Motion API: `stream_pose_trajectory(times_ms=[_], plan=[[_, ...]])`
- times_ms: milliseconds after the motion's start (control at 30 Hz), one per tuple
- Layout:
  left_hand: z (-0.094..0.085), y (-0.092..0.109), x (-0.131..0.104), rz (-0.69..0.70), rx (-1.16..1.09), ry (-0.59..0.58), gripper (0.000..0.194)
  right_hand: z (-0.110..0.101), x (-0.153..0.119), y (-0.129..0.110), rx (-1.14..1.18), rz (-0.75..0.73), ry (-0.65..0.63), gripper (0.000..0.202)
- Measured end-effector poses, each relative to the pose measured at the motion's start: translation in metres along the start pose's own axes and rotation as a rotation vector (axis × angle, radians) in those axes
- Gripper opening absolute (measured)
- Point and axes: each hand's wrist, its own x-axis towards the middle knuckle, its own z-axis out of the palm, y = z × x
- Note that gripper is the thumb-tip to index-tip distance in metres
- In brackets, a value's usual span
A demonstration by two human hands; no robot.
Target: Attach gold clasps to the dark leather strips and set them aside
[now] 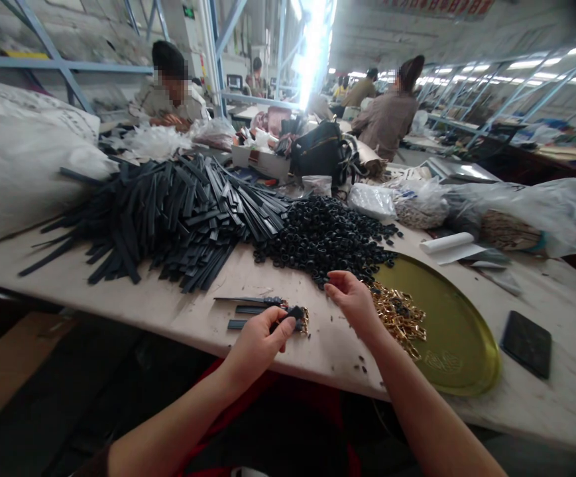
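My left hand (260,338) is closed on a dark leather strap, whose folded end (295,313) sticks out past the thumb; the rest of it is hidden by my fingers. Beside that hand, several finished-looking straps (248,309) lie on the table, with gold clasps (305,319) at their right ends. My right hand (354,301) is at the near edge of a heap of small black loops (327,232). Its thumb and forefinger are pinched together, and whatever they hold is too small to make out. Gold clasps (400,318) lie in a pile just right of it.
A large heap of dark straps (178,218) covers the table's left. The gold clasps rest on an oval golden tray (459,331), with a phone (527,343) to its right. Plastic bags (541,205) and a black handbag (320,152) stand behind. Other people sit farther back.
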Motion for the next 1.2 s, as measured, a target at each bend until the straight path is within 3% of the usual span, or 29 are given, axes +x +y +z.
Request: stream_pose_trajectory(times_ms=[100,233,433,733,900,1067,1200], plan=[[0.001,0.006,-0.004,0.062,0.010,0.085,0.031,0.009,-0.032,-0.029,0.558,0.218,-0.216,0.026],[0.001,0.006,-0.019,0.113,0.087,0.038,0.030,0.020,-0.068,-0.048,0.806,0.324,-0.319,0.027],[0.000,0.003,-0.043,0.145,0.174,0.054,0.030,0.026,-0.089,-0.052,0.769,0.255,-0.232,0.028],[0.004,0.004,-0.051,0.153,0.466,0.126,0.025,0.033,-0.107,-0.060,0.664,0.270,-0.130,0.035],[0.001,0.001,-0.049,0.183,0.300,-0.046,0.028,0.029,-0.110,-0.050,0.562,0.226,-0.181,0.033],[-0.006,0.004,-0.045,0.143,0.284,-0.189,0.025,0.027,-0.110,-0.042,0.392,0.035,-0.247,0.022],[-0.010,0.009,-0.044,0.094,0.189,-0.182,0.029,0.030,-0.104,-0.041,0.472,0.174,-0.243,0.024]])
